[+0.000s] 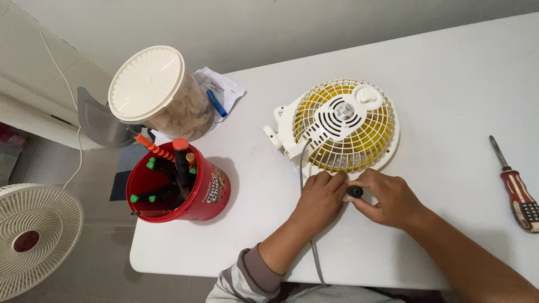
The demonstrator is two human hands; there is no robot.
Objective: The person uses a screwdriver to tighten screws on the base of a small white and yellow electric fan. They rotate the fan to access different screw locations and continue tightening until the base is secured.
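A small white and yellow table fan lies face down on the white table, its rear grille up. My left hand rests with its fingertips against the fan's near rim. My right hand pinches a small black knob between thumb and fingers, right at the fan's near edge. A grey cord runs from the fan under my left hand and off the table's front edge.
A red-handled screwdriver lies at the right edge. A red tub of markers stands front left, a lidded clear jar behind it, with a paper and a blue pen. A floor fan stands left, below the table.
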